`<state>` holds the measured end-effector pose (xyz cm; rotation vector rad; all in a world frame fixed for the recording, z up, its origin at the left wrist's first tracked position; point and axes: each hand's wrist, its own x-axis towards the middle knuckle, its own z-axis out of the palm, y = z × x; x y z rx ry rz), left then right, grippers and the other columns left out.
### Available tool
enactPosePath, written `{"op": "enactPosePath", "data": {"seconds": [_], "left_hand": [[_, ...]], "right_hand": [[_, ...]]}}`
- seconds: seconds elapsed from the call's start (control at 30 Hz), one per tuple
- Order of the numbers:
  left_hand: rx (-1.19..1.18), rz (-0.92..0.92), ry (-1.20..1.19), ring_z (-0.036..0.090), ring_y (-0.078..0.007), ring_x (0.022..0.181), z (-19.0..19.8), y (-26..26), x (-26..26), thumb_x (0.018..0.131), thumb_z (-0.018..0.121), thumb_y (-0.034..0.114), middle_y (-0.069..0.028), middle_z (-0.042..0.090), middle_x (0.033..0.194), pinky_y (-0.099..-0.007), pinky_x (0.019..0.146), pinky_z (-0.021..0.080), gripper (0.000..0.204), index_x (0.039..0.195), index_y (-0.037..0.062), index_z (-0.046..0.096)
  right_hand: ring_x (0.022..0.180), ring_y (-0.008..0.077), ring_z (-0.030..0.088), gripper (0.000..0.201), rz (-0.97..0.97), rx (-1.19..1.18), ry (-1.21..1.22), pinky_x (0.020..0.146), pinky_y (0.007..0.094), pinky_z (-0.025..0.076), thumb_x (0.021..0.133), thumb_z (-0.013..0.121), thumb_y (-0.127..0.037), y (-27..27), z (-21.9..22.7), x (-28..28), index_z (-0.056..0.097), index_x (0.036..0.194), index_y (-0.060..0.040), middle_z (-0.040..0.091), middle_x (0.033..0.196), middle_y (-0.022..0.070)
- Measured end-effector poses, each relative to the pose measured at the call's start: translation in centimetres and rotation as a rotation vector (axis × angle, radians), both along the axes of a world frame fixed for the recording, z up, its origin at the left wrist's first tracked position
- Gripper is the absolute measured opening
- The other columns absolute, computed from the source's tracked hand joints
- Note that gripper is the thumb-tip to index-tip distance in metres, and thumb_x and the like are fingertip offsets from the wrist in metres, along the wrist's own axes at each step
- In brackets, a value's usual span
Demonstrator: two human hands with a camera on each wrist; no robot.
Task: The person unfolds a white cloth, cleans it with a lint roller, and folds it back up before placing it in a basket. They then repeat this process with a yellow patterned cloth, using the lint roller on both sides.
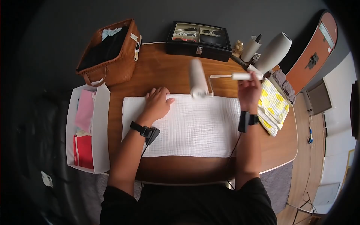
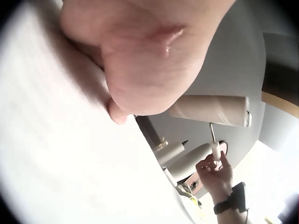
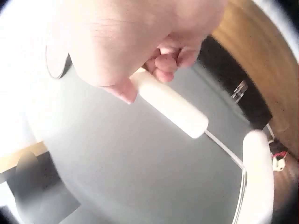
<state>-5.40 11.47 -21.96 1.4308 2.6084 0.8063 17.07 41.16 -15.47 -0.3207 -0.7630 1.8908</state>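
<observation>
My right hand (image 1: 249, 92) grips the white handle of a lint roller (image 1: 197, 78), its fingers curled round the end. In the left wrist view the roller (image 2: 210, 110) hangs in the air on its thin metal arm, above the right hand (image 2: 215, 176). The right wrist view shows the white handle (image 3: 173, 105) coming out of the fingers. A white crinkled cloth (image 1: 195, 127) lies flat on the table. My left hand (image 1: 156, 104) rests on its upper left part, fingers spread loosely and thumb pointing toward the middle.
To the left stand a white box (image 1: 101, 142) of folded cloths and a brown basket (image 1: 123, 60) of dark clothing. A black glasses case (image 1: 198, 54) sits at the back. On the right are a yellow-and-white cloth (image 1: 273, 107) and a tall white cylinder (image 1: 275, 52).
</observation>
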Motion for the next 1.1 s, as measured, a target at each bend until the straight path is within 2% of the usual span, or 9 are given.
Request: {"op": "enactPosePath", "data": {"seconds": [0.03, 0.1, 0.3, 0.47, 0.6, 0.73, 0.93, 1.0, 1.1], "left_hand": [[0.019, 0.006, 0.014, 0.058, -0.0362, 0.116, -0.2, 0.2, -0.4, 0.102, 0.072, 0.026, -0.0140, 0.068, 0.118, -0.0495, 0.105, 0.040, 0.026, 0.116, 0.0064, 0.063], [0.023, 0.010, 0.018, 0.057, -0.0360, 0.117, -0.4, 0.5, -1.5, 0.102, 0.072, 0.025, -0.0138, 0.068, 0.120, -0.0496, 0.106, 0.040, 0.025, 0.116, 0.0063, 0.062], [0.051, -0.036, 0.037, 0.056, -0.0352, 0.118, -0.5, 1.7, -3.2, 0.103, 0.070, 0.023, -0.0137, 0.067, 0.121, -0.0486, 0.107, 0.039, 0.023, 0.116, 0.0063, 0.062], [0.090, -0.045, 0.030, 0.056, -0.0348, 0.119, -0.6, 2.8, -4.6, 0.101, 0.072, 0.023, -0.0128, 0.065, 0.120, -0.0475, 0.108, 0.039, 0.023, 0.116, 0.0078, 0.064], [0.151, -0.018, -0.009, 0.054, -0.0346, 0.123, -0.6, 3.3, -4.8, 0.095, 0.079, 0.018, -0.0111, 0.062, 0.125, -0.0471, 0.110, 0.040, 0.028, 0.119, 0.0090, 0.065], [0.264, -0.031, 0.086, 0.052, -0.0365, 0.127, 1.1, 2.7, -3.8, 0.090, 0.083, 0.011, -0.0114, 0.058, 0.136, -0.0465, 0.113, 0.040, 0.037, 0.123, 0.0097, 0.066], [0.401, -0.233, -0.248, 0.061, -0.0291, 0.125, 1.9, -1.0, 2.2, 0.099, 0.076, 0.011, -0.0106, 0.063, 0.130, -0.0414, 0.106, 0.050, 0.025, 0.121, 0.0070, 0.065], [0.457, -0.083, -0.492, 0.063, -0.0248, 0.120, -0.4, -1.4, 3.0, 0.102, 0.074, 0.011, -0.0083, 0.065, 0.127, -0.0384, 0.102, 0.051, 0.021, 0.121, 0.0067, 0.066], [0.625, 0.068, -0.669, 0.066, -0.0163, 0.104, -1.7, -1.4, 2.7, 0.106, 0.069, 0.012, -0.0043, 0.068, 0.113, -0.0308, 0.095, 0.051, 0.013, 0.118, 0.0062, 0.067]], "right_hand": [[0.074, 0.0076, 0.057, 0.016, 0.224, -0.081, 0.023, 0.073, 0.0226, 0.046, 0.109, 0.067, -0.024, 0.9, -3.1, 0.3, 0.069, 0.112, -0.0090, 0.070, 0.097, -0.0011], [0.068, 0.0070, 0.051, 0.015, 0.310, -0.167, 0.007, 0.067, 0.0219, 0.043, 0.107, 0.066, -0.024, 0.7, -6.6, -1.1, 0.068, 0.111, -0.0099, 0.068, 0.095, -0.0016], [0.066, 0.0066, 0.045, 0.013, 0.315, -0.148, -0.051, 0.058, 0.0224, 0.038, 0.104, 0.067, -0.023, 4.5, -7.0, -2.8, 0.068, 0.109, -0.0116, 0.064, 0.092, -0.0020], [0.064, 0.0081, 0.043, 0.027, 0.279, 0.025, -0.127, 0.059, 0.0255, 0.038, 0.109, 0.061, -0.032, 5.8, -6.2, -4.3, 0.070, 0.123, -0.0103, 0.046, 0.076, -0.0054], [0.065, 0.0081, 0.043, 0.033, 0.254, 0.084, -0.114, 0.059, 0.0243, 0.037, 0.109, 0.064, -0.036, 6.4, -6.1, -4.9, 0.070, 0.129, -0.0100, 0.049, 0.079, -0.0051], [0.067, 0.0088, 0.049, 0.018, 0.318, 0.030, 0.081, 0.057, 0.0236, 0.039, 0.108, 0.065, -0.027, 6.7, -6.1, -3.7, 0.068, 0.112, -0.0088, 0.056, 0.086, -0.0024], [0.108, 0.0260, 0.059, 0.041, 0.681, 0.460, 0.045, 0.093, 0.0403, 0.047, 0.105, 0.065, -0.038, 1.9, -2.6, -3.3, 0.057, 0.073, -0.0132, 0.058, 0.096, 0.0053], [0.120, 0.0329, 0.063, 0.047, 0.781, 0.527, 0.122, 0.101, 0.0437, 0.049, 0.110, 0.060, -0.040, -1.1, -1.2, -4.7, 0.056, 0.072, -0.0129, 0.063, 0.096, 0.0087], [0.104, 0.0338, 0.068, 0.047, 0.792, 0.529, 0.168, 0.098, 0.0441, 0.050, 0.114, 0.056, -0.039, -5.1, -1.5, -6.4, 0.054, 0.074, -0.0125, 0.064, 0.080, 0.0081]]}}
